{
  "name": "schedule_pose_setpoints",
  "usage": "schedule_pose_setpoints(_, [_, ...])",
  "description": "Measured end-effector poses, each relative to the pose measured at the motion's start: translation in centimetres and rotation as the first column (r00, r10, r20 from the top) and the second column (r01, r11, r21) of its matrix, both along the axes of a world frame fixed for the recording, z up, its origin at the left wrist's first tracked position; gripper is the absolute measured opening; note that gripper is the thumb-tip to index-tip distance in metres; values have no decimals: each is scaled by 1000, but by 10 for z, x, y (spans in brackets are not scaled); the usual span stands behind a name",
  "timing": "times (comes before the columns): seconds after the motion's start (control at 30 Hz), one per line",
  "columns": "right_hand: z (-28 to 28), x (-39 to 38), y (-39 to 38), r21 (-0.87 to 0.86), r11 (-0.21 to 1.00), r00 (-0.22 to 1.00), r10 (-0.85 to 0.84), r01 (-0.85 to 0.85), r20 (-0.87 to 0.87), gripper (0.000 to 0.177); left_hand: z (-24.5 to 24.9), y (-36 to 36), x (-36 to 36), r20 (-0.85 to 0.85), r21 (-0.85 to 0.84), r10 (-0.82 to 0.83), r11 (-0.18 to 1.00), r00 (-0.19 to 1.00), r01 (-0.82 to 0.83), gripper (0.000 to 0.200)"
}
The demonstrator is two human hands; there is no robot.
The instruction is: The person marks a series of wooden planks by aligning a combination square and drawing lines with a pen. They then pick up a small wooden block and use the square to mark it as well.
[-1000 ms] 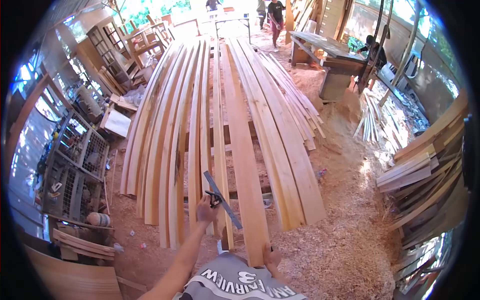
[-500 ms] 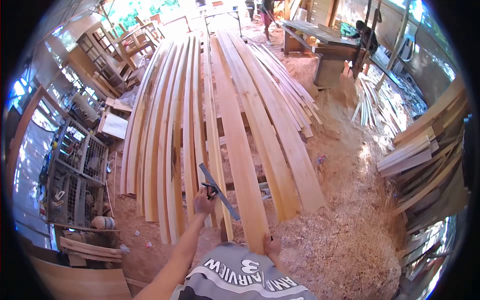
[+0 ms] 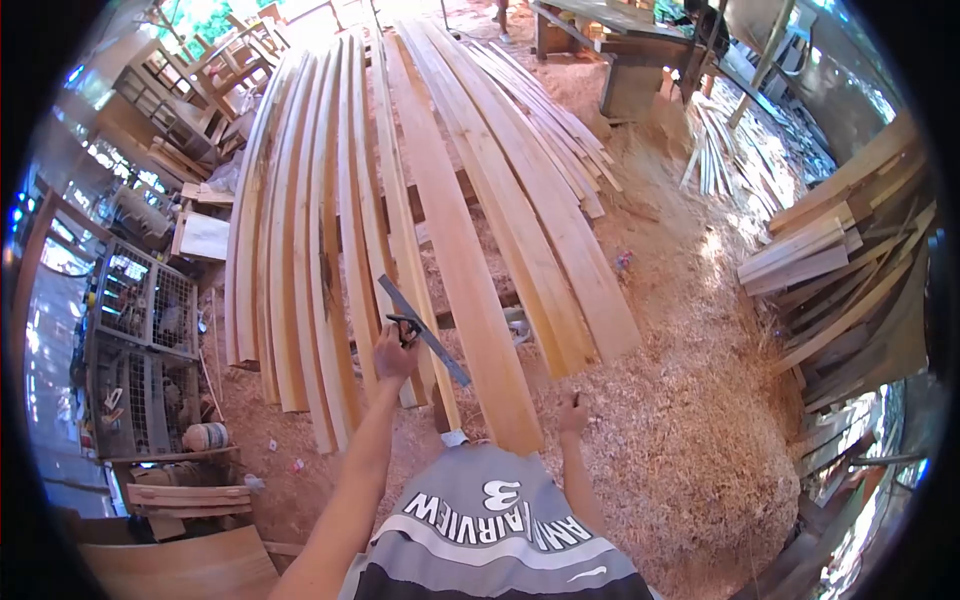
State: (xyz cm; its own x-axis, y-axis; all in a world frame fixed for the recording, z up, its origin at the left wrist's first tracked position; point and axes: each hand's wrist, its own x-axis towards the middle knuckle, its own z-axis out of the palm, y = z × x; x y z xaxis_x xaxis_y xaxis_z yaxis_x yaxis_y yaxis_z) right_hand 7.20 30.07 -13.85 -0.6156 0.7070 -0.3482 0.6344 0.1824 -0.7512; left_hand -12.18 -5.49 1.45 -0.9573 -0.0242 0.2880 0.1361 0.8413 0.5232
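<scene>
In my left hand is a combination square, its dark head in my closed fingers and its metal blade slanting down to the right over a narrow board and towards a wide plank. My right hand is off the wood, to the right of the wide plank's near end. Its fingers are closed, with a small dark tip at the top that I cannot make out. Another long board lies right of the wide plank, its near end just above my right hand.
More long boards lie side by side on the left. Thin strips lie at the far right. Wood shavings cover the ground. Stacked offcuts stand on the right, a wire-mesh cabinet on the left, a workbench farther back.
My right hand has left the near end of the wide plank and moved up and right. My left hand still holds the square, a little higher in view. The view has tilted down.
</scene>
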Motion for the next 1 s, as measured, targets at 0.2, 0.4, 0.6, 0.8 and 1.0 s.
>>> schedule_pose_setpoints(0.2, [-25,-73,41,-295,950,975,-153,101,-160,60,-3,-5,-1,-24,-12,-8,1000,1000,8,28])
schedule_pose_setpoints(0.4, [10,-92,34,-710,612,870,-494,350,3,64,-6,-4,4,-8,-8,18,1000,1000,-18,31])
schedule_pose_setpoints(0.6, [79,-104,52,-874,365,932,-285,320,223,61,-10,-5,-4,-14,-4,21,1000,1000,-21,34])
schedule_pose_setpoints(0.8, [70,-92,69,-890,0,831,-357,456,426,48,-10,-5,-6,60,3,33,999,998,-33,32])
schedule_pose_setpoints(1.0, [84,-66,59,-988,16,966,-213,153,146,76,-5,-4,-5,44,7,27,1000,999,-27,32])
